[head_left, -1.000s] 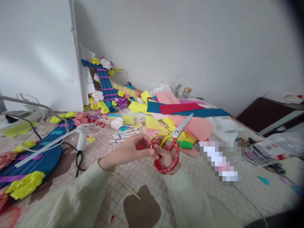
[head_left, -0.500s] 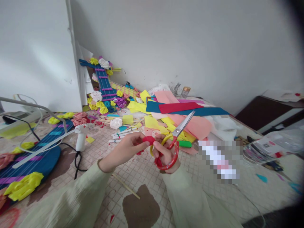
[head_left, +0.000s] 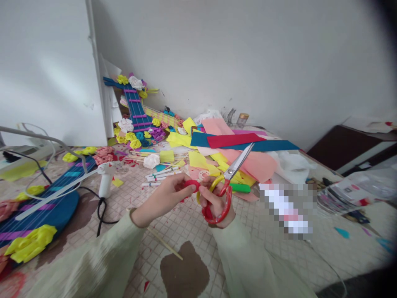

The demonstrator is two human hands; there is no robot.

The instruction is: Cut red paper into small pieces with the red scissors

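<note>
Between the fingertips of both hands is a small piece of red crepe paper [head_left: 192, 183], its edge curved. My left hand [head_left: 166, 195] pinches it from the left. With thumb and fingertips my right hand [head_left: 214, 198] grips the paper's right end. The same right hand also carries scissors [head_left: 237, 164] with one yellow and one red handle, looped around its fingers. Their blades point away to the upper right and look closed or nearly so. Behind the hands lie several white markers [head_left: 161, 176] and a green piece [head_left: 240, 188].
Strips and sheets of coloured paper [head_left: 248, 142] heap up at the back. A decorated paper guitar [head_left: 136, 105] leans near the wall, another [head_left: 58, 198] lies at left. A white glue gun [head_left: 105, 180], a wooden stick [head_left: 164, 244], brown cardboard [head_left: 185, 271] and a plastic bottle [head_left: 353, 190] are around.
The red paper's upper edge now looks folded or curled between the fingers, where it was flatter before. Both hands stay almost in place, and the scissors have tilted slightly.
</note>
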